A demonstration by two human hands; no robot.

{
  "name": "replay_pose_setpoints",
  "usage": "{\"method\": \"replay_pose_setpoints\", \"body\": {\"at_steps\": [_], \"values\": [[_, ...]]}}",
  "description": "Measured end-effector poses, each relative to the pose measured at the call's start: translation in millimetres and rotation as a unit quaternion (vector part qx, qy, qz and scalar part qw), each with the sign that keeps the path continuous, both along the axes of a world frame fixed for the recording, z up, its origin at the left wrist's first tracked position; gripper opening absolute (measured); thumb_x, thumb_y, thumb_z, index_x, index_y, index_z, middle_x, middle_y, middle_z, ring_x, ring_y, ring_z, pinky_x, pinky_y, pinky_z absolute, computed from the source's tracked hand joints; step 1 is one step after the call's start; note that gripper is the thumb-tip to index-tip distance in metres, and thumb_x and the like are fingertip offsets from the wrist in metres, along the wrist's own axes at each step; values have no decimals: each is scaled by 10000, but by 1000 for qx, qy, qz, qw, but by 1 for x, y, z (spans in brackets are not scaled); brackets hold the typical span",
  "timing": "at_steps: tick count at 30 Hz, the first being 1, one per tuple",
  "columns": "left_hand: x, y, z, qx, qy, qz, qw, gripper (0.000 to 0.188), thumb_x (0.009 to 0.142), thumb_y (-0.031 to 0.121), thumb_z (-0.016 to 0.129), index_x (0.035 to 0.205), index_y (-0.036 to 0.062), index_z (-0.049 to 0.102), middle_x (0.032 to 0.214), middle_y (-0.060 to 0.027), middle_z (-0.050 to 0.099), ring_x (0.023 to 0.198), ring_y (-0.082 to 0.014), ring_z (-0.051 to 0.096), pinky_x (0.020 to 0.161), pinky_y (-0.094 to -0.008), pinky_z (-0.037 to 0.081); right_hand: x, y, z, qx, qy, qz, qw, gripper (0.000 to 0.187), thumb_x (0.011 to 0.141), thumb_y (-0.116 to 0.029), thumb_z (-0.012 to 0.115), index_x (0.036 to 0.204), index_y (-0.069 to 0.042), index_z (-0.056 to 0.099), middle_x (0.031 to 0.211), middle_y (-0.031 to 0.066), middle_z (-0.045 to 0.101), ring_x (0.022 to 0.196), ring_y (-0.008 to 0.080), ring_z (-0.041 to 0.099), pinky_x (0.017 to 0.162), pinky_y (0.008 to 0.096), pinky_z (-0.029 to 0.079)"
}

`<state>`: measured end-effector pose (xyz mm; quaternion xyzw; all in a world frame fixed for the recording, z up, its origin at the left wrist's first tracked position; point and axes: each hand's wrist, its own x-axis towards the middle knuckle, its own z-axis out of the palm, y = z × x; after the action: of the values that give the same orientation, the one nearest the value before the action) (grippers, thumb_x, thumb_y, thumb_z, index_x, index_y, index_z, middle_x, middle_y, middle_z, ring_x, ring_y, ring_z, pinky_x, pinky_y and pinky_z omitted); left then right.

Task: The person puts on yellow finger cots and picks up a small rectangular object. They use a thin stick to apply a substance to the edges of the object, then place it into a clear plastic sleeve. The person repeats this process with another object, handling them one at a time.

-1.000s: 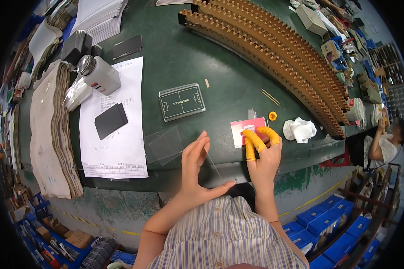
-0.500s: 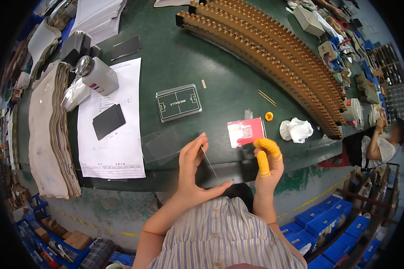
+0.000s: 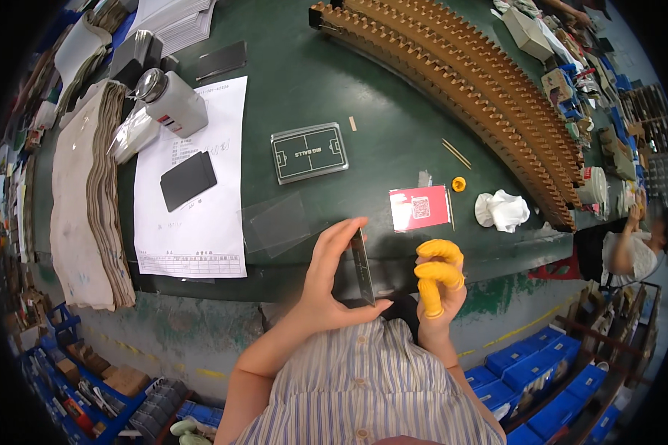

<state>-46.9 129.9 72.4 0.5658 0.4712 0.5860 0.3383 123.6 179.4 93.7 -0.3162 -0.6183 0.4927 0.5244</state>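
Note:
My left hand (image 3: 334, 278) holds a thin dark rectangular plate (image 3: 363, 268) by its edges, between fingertips and thumb. The plate is tilted nearly edge-on, with faint light marks on its face. Right of it, my right hand (image 3: 441, 285) wears yellow finger cots on thumb and two fingers. Those fingers are curled in; whether anything is between them is hidden. Beyond the right hand lies a pink-and-white card (image 3: 420, 208) with a square code. A stack of black plates with white pitch lines (image 3: 309, 153) lies farther back, beside clear plastic sheets (image 3: 278, 222).
Black plates (image 3: 188, 180) and a grey bottle (image 3: 172, 104) rest on a printed sheet (image 3: 193, 248) at left, beside piled cloths (image 3: 85, 200). At right are a white crumpled cloth (image 3: 502, 212), a yellow finger cot (image 3: 459, 184), thin sticks (image 3: 456, 153) and long notched racks (image 3: 460, 89).
The plate in my left hand has turned, showing more of its face. My right hand has dropped slightly away from the pink card, its fingers curling closer together. The whole view has shifted slightly.

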Motion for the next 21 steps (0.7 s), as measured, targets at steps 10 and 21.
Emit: {"method": "replay_pose_setpoints", "body": {"at_steps": [10, 21], "values": [[3, -2, 2, -5, -23, 29, 999, 982, 581, 182, 852, 1411, -12, 364, 1362, -179, 448, 1261, -310, 414, 1021, -396, 373, 5, 0, 5, 159, -191, 36, 968, 272, 679, -140, 699, 929, -224, 765, 1118, 84, 594, 1007, 271, 493, 855, 376, 428], [2, -1, 1, -2, -7, 15, 1000, 970, 582, 195, 838, 1411, 2, 372, 1375, -157, 447, 1253, -316, 414, 1021, -403, 365, 3, -2, 7, 169, -237, 34, 956, 251, 705, -164, 720, 943, -229, 763, 1137, 94, 566, 1046, 276, 488, 877, 382, 444]]}}
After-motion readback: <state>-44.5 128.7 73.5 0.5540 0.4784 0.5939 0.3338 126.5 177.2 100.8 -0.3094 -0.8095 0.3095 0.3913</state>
